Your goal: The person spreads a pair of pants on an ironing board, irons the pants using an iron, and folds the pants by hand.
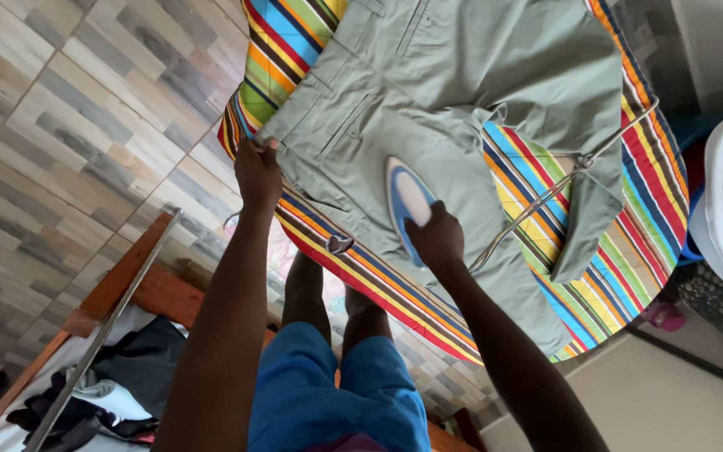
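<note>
Striped ironing board (621, 209) over tiled floor (69, 125); on it, right hand (435, 238) fingers grip the iron (407, 205), left hand (258, 172) fingers pinch the green trousers (462, 75). Bed (110, 368) beside board.

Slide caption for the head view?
Right hand presses iron on grey-green trousers; left hand pins waistband on striped board.

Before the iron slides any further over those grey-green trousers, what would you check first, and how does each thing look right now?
1. Right hand has a grip on the iron: ok.
2. Left hand pins the edge of the trousers: ok.
3. Cloth ahead of the iron is flat: not ok, a fold lies near the middle.
4. Trousers rest on the striped board: ok.
5. Iron's heat: cannot tell.
</note>
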